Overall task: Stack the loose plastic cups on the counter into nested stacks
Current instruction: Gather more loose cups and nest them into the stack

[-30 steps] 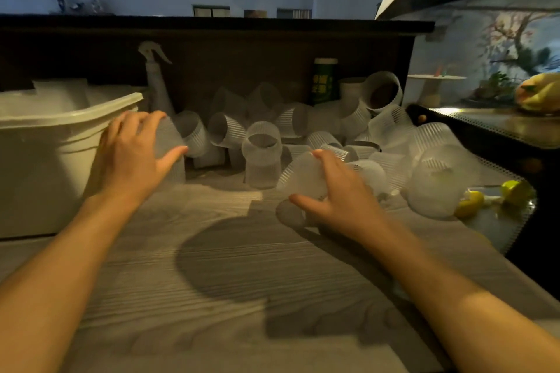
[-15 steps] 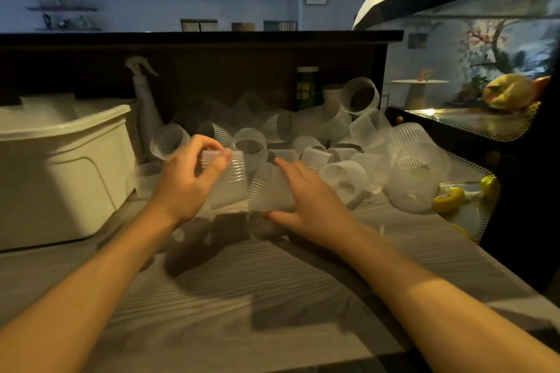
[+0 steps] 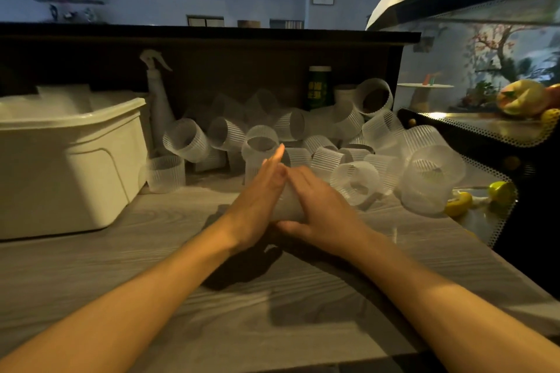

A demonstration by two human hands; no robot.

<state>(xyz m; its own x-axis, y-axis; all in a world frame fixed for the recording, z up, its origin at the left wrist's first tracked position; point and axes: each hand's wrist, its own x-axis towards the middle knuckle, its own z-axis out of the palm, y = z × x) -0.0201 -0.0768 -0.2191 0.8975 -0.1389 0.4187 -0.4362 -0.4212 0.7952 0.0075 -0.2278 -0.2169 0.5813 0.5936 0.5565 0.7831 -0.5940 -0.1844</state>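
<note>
Held cup: a translucent ribbed plastic cup (image 3: 286, 206) is clasped between the two hands, just above the table (image 3: 212, 327) and in front of the pile; whether a second cup is already nested inside cannot be told.
Left hand (image 3: 257, 200): laid flat against the cup's left side with the fingers (image 3: 277, 157) straight, pointing toward the pile.
Right hand (image 3: 318, 206): curled over the cup's right side, the thumb tucked beneath it.
Hands together: fingertips are met over the cup, so it is pressed from both sides.
Long axis: the cup is judged to lie tilted, its axis running away from the person toward the pile.
Loose cups (image 3: 357, 160): heaped directly beyond the hands, most on their sides with mouths at all angles; the upright cup (image 3: 260, 148) is just past the left fingertips.
Nearer hand: the mouth-forward cup (image 3: 356, 183) is nearest the right hand; the standing cup (image 3: 165, 174) is well to the left.
Edges: the white tub (image 3: 69, 160) bounds the left, the dark display case (image 3: 485, 142) the right.
Open room: bare table is left between the forearms and to the left, judged enough for a stack.
</note>
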